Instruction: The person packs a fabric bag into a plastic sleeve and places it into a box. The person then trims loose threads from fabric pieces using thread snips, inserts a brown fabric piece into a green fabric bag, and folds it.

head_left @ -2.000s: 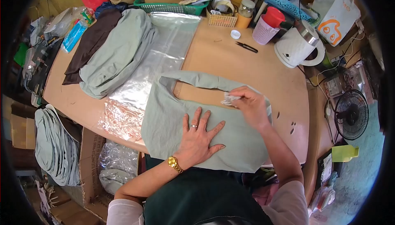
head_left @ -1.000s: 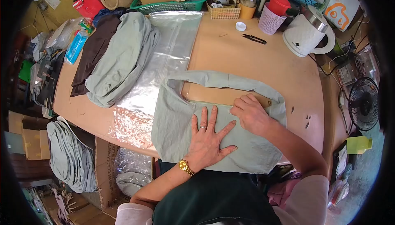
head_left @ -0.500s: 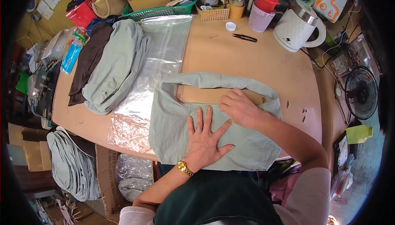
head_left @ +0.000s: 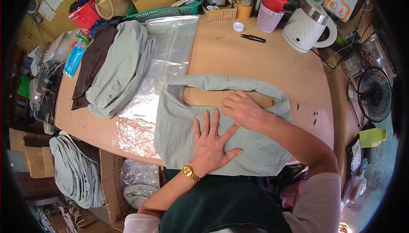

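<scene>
A pale green cloth bag [head_left: 255, 152] lies flat on the brown table [head_left: 294, 75], its strap curving away from me. My left hand [head_left: 211, 141] rests on the bag's front with fingers spread, a ring and a gold watch on it. Just right of its fingertips, my right hand [head_left: 243, 110] is closed at the bag's upper edge. Its fingertips are turned down, and whatever they hold is hidden.
Folded green cloth [head_left: 121, 69] and dark brown cloth [head_left: 91, 69] lie at the left, beside clear plastic sheets [head_left: 170, 41]. Black snips [head_left: 252, 38], a white cap [head_left: 238, 27], a perforated cup [head_left: 269, 19] and a white kettle [head_left: 304, 31] stand or lie farther back.
My right hand has moved left along the bag's upper edge toward my left hand. White crumpled material seen in it earlier no longer shows. My left hand stays spread on the bag.
</scene>
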